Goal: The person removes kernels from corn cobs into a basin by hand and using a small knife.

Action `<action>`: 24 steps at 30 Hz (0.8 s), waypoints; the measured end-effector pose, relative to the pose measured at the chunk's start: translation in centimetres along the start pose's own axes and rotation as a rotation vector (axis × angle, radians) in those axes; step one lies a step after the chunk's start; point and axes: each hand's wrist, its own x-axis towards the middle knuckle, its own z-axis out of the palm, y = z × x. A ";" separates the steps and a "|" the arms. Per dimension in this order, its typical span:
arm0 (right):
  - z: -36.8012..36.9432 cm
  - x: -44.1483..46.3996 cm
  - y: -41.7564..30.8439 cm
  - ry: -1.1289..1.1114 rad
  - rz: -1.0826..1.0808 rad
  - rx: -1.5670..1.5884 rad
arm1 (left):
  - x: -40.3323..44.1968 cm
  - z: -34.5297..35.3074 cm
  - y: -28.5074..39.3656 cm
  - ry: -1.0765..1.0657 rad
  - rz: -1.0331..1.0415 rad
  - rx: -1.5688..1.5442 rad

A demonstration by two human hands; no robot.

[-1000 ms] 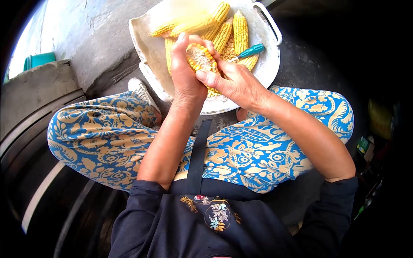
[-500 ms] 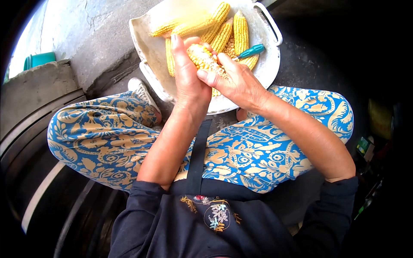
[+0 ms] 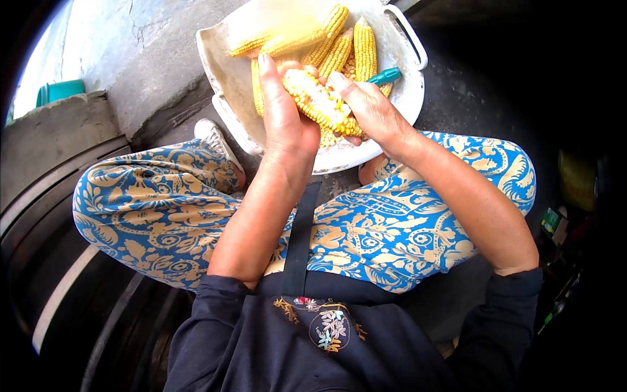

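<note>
A partly shelled corn cob, yellow with a pale bare strip along its upper side, is held between both hands over the white basin. My left hand wraps the cob's left end, its thumb pointing up. Around the right end closes my right hand, with the thumb against the kernels. Several whole corn cobs lie in the basin behind the hands, over loose kernels. A tool with a teal handle rests among them, its tip hidden behind my right hand.
The basin has a white handle at its right and stands on dark floor between my patterned trouser legs. A teal container is at the far left by a concrete ledge. Small items lie in shadow at the right.
The cob has turned from end-on to lengthwise, showing more of its bare strip. My right hand has moved slightly right and now covers the tool's tip.
</note>
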 end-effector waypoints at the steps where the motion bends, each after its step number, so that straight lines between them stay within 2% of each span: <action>1: -0.1 -0.1 -0.4 -0.053 0.081 0.054 | 0.1 0.0 0.2 0.012 0.006 0.002; 3: 0.2 -0.1 -0.6 -0.067 0.037 0.131 | 0.5 -0.3 0.5 0.029 0.013 0.010; 5: 0.4 0.0 -0.7 -0.120 -0.046 -0.226 | 1.2 -1.1 0.8 0.033 0.008 -0.021; 7: 0.6 -0.1 -0.1 -0.102 -0.067 -0.280 | 1.7 -1.2 1.1 0.096 0.005 -0.051; 9: 0.9 0.0 0.8 0.009 -0.356 -0.411 | 1.8 -1.3 1.2 0.126 -0.012 -0.060; 11: 0.5 -0.3 0.6 -0.009 -0.322 -0.449 | 1.4 -1.0 0.8 0.136 -0.030 -0.043; 13: 0.2 0.0 1.1 0.121 -0.440 -0.559 | 1.2 -0.9 0.5 0.144 -0.049 -0.025; 14: 0.1 0.4 1.4 0.123 -0.440 -0.559 | 1.3 -1.1 0.3 0.117 -0.069 -0.046; 16: 0.3 0.9 1.5 0.140 -0.384 -0.230 | 1.1 -0.5 0.4 0.125 -0.062 -0.074; 17: 0.0 0.8 1.5 0.139 -0.385 -0.230 | 0.9 -0.2 0.6 0.125 -0.061 -0.074; 19: -0.5 0.1 -0.2 0.007 0.046 -0.084 | 0.7 0.0 0.9 0.177 -0.061 -0.053; 21: -0.1 -0.2 -0.5 -0.023 0.004 -0.113 | 1.5 -1.0 1.2 0.162 -0.062 -0.079; 23: 0.2 -0.1 0.1 -0.026 -0.268 -0.335 | 2.2 -1.9 1.4 0.147 -0.061 -0.107; 24: 0.3 -0.5 -0.6 -0.064 -0.123 -0.241 | 2.3 -1.9 1.6 0.151 -0.054 -0.109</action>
